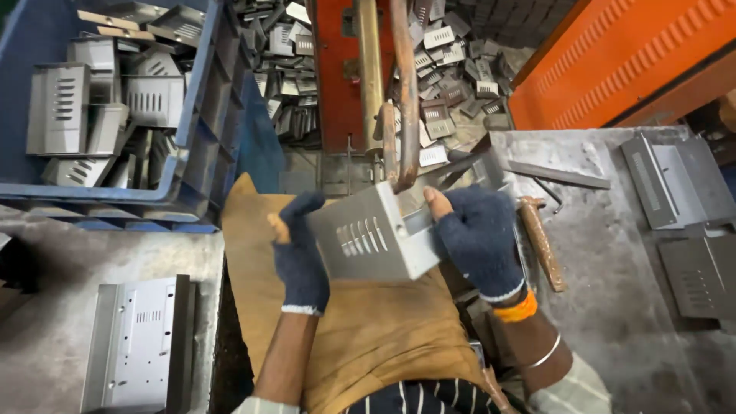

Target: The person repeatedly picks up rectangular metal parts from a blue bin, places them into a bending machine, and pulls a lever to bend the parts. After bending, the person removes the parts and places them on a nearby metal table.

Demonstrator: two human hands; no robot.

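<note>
I hold a bent grey sheet-metal box part [376, 238] with louvre slots in front of me, above a brown apron. My left hand [300, 257], in a dark blue fingerless glove, grips its left side. My right hand [477, 236], gloved the same way, holds its right side with the thumb on the top edge. The part's upper edge sits against the curved copper arm [405, 100] of an orange machine [345, 69].
A blue crate [205, 146] at upper left holds several similar louvred parts. A flat stack of metal panels [138, 345] lies at lower left. More panels [682, 184] and a wooden-handled hammer [540, 241] rest on the grey table at right. Scrap pieces litter the floor behind the machine.
</note>
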